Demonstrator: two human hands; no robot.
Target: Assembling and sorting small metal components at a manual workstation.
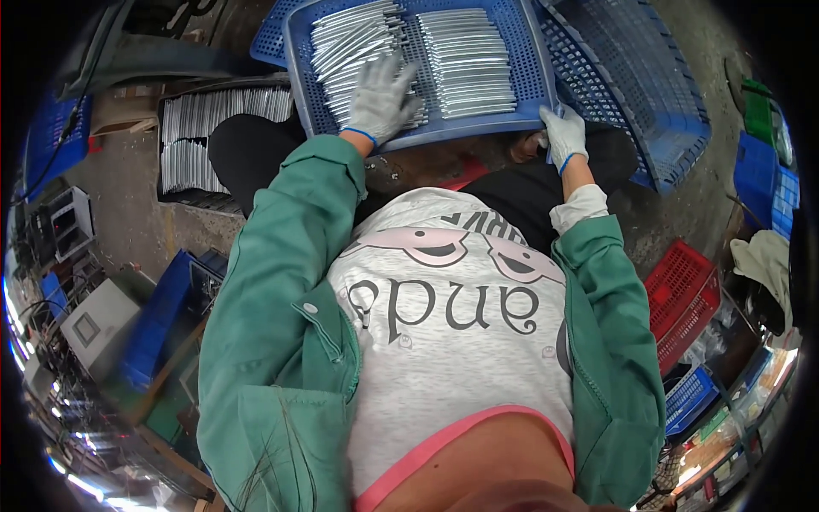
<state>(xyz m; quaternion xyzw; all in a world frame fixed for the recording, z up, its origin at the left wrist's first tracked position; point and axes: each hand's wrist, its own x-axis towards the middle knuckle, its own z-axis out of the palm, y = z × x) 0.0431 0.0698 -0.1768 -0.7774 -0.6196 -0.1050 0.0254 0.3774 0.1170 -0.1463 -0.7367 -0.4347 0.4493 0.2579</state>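
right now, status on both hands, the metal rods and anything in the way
Left hand open on left pile of metal rods, hiding part of it. Right hand gripping blue basket rim. Right pile neatly lined up.

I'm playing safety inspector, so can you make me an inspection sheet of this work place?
Surface: grey, stained floor; what the basket rests on is unclear.
Things in hand: blue basket with two piles of silvery rods; the left pile is messier, the right pile neater.
Clutter: stacked blue baskets at right; red crate below them.
Hands: both gloved; left hand lies spread on the left pile, right hand grips the basket's near right corner.
Cables: thin dark cable, upper left.
Surroundings: white box at lower left; picture's edges too blurred to check.
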